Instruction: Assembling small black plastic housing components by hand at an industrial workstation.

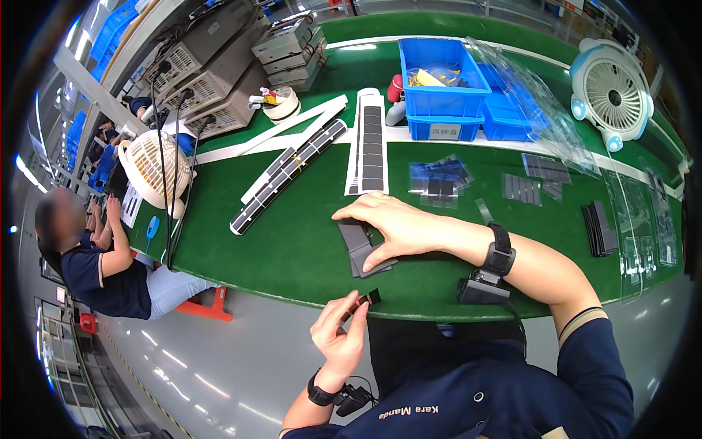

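Observation:
Near the table's front edge, my left hand [338, 335] is closed, with a small dark flat piece [374, 296] pinched between thumb and fingertips. My right hand [398, 228] arches over a fanned pile of dark grey rectangular pieces [358, 252] on the green table. Its thumb rests at the pile's near side, and its fingers are spread toward the far edge. Part of the pile is hidden under the palm. Beyond the right hand lies a white strip with dark panels [372, 139]. A similar dark-panelled strip [292, 173] lies slanted to its left.
Blue bins [444, 102] stand at the back, beside clear plastic sheets [537, 110]. Fans stand at left [155, 172] and right [614, 99]. Dark panels in film [441, 179] and a dark stack [599, 228] lie rightward. A black device [482, 289] sits near the edge. A co-worker [110, 256] sits left.

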`<state>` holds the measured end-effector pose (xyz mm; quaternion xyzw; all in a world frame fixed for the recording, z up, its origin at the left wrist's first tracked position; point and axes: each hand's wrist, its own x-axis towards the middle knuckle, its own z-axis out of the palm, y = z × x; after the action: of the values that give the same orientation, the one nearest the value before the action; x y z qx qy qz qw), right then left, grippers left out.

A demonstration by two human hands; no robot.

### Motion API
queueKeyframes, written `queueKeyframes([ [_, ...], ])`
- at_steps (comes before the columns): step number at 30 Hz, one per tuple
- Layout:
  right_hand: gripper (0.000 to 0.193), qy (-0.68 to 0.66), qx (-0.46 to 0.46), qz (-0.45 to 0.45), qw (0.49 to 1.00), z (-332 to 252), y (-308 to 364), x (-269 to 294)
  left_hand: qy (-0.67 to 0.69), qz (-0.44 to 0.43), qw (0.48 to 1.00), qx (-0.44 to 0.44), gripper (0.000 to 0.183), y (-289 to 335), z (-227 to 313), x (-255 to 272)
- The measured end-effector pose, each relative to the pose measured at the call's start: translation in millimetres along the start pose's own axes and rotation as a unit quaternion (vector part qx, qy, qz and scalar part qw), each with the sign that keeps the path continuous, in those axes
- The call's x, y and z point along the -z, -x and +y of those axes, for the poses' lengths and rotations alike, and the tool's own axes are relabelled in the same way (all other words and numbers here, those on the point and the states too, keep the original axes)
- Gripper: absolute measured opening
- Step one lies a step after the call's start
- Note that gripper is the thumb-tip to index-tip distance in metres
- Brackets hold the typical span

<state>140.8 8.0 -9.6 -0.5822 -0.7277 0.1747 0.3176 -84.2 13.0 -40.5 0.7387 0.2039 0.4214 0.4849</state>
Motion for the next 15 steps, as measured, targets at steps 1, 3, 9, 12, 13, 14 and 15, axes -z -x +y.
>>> queueKeyframes([
  [1, 0.079, 0.004, -0.011, -0.01, 1.0, -4, 0, 3, -0.018, 0.01, 0.999, 0.028, 0.02, 0, 1, 0],
  [3, 0.084, 0.015, -0.006, -0.005, 1.0, -9, -1, 3, -0.022, -0.001, 0.999, 0.027, 0.02, -1, -1, 2],
  [9, 0.094, 0.029, 0.004, -0.013, 0.999, -8, 4, -8, 0.019, 0.0, 1.0, 0.01, 0.017, -4, 0, -4],
  [12, 0.092, 0.017, -0.017, -0.013, 1.0, -12, 4, -3, 0.035, 0.003, 0.999, 0.015, 0.017, -3, 3, -6],
  [13, 0.092, 0.016, -0.034, -0.023, 0.999, -13, 3, 0, 0.038, 0.004, 0.999, 0.021, 0.017, -2, 3, -5],
  [14, 0.092, 0.015, -0.033, -0.021, 0.999, -13, 4, 0, 0.036, 0.002, 0.999, 0.019, 0.017, -1, 4, -4],
  [15, 0.092, 0.007, -0.043, -0.018, 0.999, -12, 4, 1, 0.033, 0.013, 0.999, 0.04, 0.018, 0, 3, -4],
])
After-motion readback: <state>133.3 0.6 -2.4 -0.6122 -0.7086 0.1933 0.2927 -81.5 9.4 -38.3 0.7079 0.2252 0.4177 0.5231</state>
